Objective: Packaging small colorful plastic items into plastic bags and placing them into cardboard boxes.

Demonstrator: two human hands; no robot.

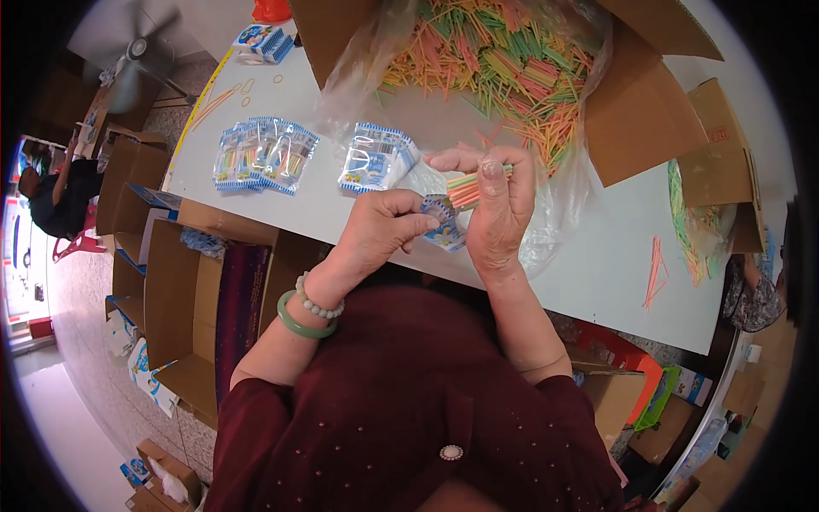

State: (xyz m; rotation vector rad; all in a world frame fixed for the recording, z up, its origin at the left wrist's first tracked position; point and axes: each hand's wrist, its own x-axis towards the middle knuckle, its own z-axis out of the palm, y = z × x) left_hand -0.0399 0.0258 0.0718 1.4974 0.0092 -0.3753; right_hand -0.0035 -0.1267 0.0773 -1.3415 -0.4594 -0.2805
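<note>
My left hand [388,226], wearing a bead bracelet and a green bangle, pinches the edge of a small blue printed packet [444,229]. A short bundle of thin coloured sticks [465,189], pink, orange and green, is gripped between the thumb and fingers of my right hand [502,209]. The bundle sits just above the packet; whether its lower end touches the packet's mouth I cannot tell. Beyond my left hand lie overlapping blue-and-white packets [375,160]. Farther left, filled packets [266,155] with sticks showing through them are fanned out on the white table [316,98].
At the far side, an open cardboard box [644,119] lined with clear plastic spills loose sticks [512,64]. A few sticks [654,273] lie near the right edge. More packets [263,44] and rubber bands [247,87] sit far left. An open carton [183,316] stands below; a person [64,192] sits beyond.
</note>
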